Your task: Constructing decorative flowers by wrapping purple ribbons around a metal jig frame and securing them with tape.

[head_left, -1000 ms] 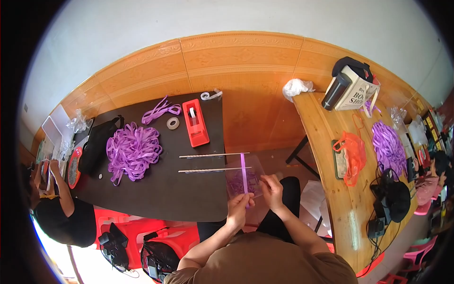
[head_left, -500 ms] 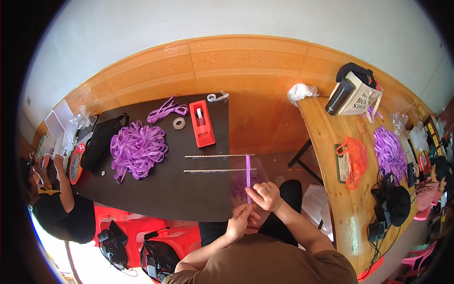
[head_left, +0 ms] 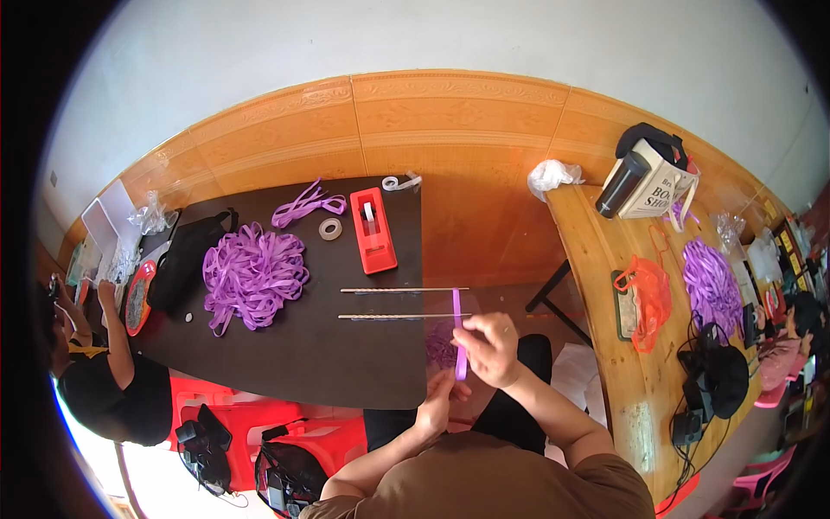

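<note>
Two thin metal rods with twisted shafts, a far rod [head_left: 389, 290] and a near rod [head_left: 389, 317], lie side by side on the dark table, their ends jutting past its right edge. A narrow purple ribbon [head_left: 460, 356] runs across those ends and hangs toward me. My right hand [head_left: 491, 348] is closed, thumb and finger pinching the ribbon beside the near rod's tip. Below it, my left hand [head_left: 439, 403] is closed at the ribbon's lower end. Its fingertips partly hide that end.
On the dark table [head_left: 320, 363] are a heaped purple ribbon pile [head_left: 255, 277], a red tape dispenser [head_left: 373, 232], a tape roll [head_left: 330, 228] and a black bag [head_left: 186, 259]. A wooden table [head_left: 618, 389] at right holds an orange plastic bag [head_left: 650, 303]. Another person [head_left: 117, 381] sits far left.
My right hand has moved up along the ribbon, away from my left hand, to the near rod's tip. The left hand stays almost where it was. The ribbon's lower part now bows slightly.
</note>
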Available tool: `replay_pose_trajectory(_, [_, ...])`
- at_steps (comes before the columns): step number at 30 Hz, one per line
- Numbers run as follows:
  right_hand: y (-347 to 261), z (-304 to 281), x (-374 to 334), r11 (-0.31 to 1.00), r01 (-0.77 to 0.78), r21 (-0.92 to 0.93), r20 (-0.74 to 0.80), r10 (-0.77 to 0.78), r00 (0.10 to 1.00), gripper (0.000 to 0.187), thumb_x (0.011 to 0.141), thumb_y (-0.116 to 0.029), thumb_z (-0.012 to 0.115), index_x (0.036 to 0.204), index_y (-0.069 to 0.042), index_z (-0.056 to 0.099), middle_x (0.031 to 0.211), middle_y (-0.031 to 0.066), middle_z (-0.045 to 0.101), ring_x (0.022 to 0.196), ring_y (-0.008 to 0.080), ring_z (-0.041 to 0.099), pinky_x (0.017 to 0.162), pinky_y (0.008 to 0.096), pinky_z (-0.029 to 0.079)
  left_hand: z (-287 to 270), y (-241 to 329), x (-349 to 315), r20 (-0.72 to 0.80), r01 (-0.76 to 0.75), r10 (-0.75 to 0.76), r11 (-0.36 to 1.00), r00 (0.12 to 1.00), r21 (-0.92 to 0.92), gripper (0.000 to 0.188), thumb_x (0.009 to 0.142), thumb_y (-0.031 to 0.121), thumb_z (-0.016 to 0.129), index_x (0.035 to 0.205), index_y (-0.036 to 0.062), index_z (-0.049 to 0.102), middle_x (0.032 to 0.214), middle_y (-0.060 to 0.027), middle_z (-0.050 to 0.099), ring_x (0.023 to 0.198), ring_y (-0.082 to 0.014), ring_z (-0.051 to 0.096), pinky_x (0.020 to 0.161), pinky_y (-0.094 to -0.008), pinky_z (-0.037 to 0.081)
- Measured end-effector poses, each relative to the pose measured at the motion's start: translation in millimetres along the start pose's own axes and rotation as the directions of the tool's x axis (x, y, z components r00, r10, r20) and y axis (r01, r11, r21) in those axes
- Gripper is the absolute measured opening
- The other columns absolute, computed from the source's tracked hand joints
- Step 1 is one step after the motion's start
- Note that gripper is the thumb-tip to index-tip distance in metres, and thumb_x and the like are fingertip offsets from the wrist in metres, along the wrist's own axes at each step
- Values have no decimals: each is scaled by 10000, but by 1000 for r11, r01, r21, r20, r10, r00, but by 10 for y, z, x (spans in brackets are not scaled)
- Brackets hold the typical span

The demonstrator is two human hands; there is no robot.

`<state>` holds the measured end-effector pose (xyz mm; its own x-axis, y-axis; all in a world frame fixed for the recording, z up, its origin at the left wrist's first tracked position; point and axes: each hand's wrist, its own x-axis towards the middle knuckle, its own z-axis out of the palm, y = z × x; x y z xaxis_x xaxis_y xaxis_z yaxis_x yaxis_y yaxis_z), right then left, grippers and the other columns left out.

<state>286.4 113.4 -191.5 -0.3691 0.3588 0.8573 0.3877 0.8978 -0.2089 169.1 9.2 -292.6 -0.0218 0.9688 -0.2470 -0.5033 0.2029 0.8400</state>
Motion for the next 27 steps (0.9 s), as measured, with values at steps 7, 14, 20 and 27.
replay_pose_trajectory(7, [719, 257, 465, 855, -372, 363, 124, 351, 928, 58, 735, 51, 646, 775, 15, 622, 936, 81, 579, 894, 204, 544, 770, 299, 439, 323, 185, 405, -123, -29, 32, 999, 992, 23, 232, 956, 182, 484, 1108, 27, 562, 877, -46, 633, 700, -76, 530, 645, -207, 423])
replay_pose_trajectory(14, [1150, 592, 280, 358, -725, 588, 521, 519, 678, 71, 790, 13, 672, 729, 10, 636, 928, 20, 574, 824, 77, 523, 718, 234, 431, 335, 217, 916, -243, -166, 152, 985, 958, -40, 215, 921, 122, 514, 1103, 33, 587, 909, -35, 620, 731, -87, 534, 619, -201, 412])
replay_pose_trajectory(20, [1183, 667, 133, 20, -832, 554, 642, 626, 442, 158, 785, -20, 675, 643, 12, 613, 825, 48, 609, 766, 125, 565, 711, 261, 428, 491, 468, 974, -286, -225, 196, 972, 938, -73, 295, 898, 64, 515, 1189, 16, 518, 1094, -74, 573, 899, -105, 539, 749, -229, 429])
replay_pose_trajectory(27, [1176, 736, -284, -432, -749, 503, 815, 524, 245, 206, 850, -39, 475, 941, 21, 650, 866, 97, 659, 797, 171, 620, 724, 290, 476, 507, 368, 1200, -217, -563, 583, 812, 783, 152, 354, 892, 49, 544, 1236, -2, 483, 1163, -89, 541, 1066, -176, 512, 907, -288, 410])
